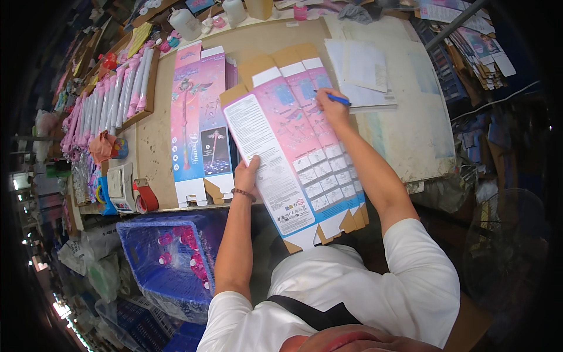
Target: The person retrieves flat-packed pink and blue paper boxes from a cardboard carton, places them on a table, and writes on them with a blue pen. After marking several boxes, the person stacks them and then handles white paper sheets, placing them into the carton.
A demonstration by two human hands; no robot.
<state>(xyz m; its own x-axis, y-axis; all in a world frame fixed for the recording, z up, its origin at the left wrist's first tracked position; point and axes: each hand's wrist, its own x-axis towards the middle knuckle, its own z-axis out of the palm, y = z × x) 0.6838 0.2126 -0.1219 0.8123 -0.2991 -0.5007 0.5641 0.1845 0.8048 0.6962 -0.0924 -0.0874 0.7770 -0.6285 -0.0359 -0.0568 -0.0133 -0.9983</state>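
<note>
My left hand (246, 176) grips the left edge of a fanned stack of flat printed cardboard cartons (283, 141), thumb on top. The cartons are pink, purple and blue, with a white text panel and small diagrams. They lean from the worktable's front edge towards my body. In my right hand (333, 107) is a blue pen (339, 100), and the hand rests over the upper right part of the cartons. Left of them, another pile of flattened cartons (187, 127) lies on the table, picturing a toy wand. White papers (363, 70) lie beyond my right hand.
At left is a cardboard tray of pink-and-white toy wands (116, 90). A small scale (120, 187) and a red tape dispenser (146, 195) stand at the front edge. Below sits a blue crate (154, 273) with pink bottles. Plastic bottles (184, 24) line the back. A fan (501, 251) stands at right.
</note>
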